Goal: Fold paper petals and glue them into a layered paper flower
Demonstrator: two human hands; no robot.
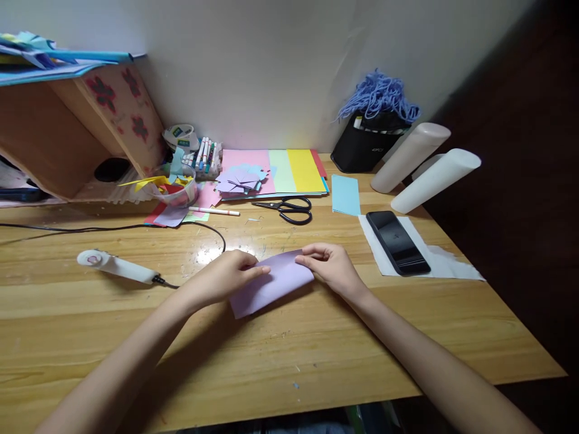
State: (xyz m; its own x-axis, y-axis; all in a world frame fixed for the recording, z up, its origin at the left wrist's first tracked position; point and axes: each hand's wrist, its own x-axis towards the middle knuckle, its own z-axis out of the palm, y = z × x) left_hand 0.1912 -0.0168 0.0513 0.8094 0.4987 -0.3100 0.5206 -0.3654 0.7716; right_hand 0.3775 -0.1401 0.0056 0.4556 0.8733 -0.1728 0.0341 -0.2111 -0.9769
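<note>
A sheet of purple paper is held between both hands just over the wooden table, its surface slightly curved. My left hand grips its left side, thumb on top and the fingers partly hidden behind the sheet. At the upper right corner, my right hand pinches the paper between thumb and fingers. Beyond the hands lie black-handled scissors, blades pointing left. A white marker rests to their left.
Coloured paper sheets lie by the wall, with purple cut pieces on them. A phone sits on white tissue at right. Two white bottles and a black holder stand behind. A corded white device lies left.
</note>
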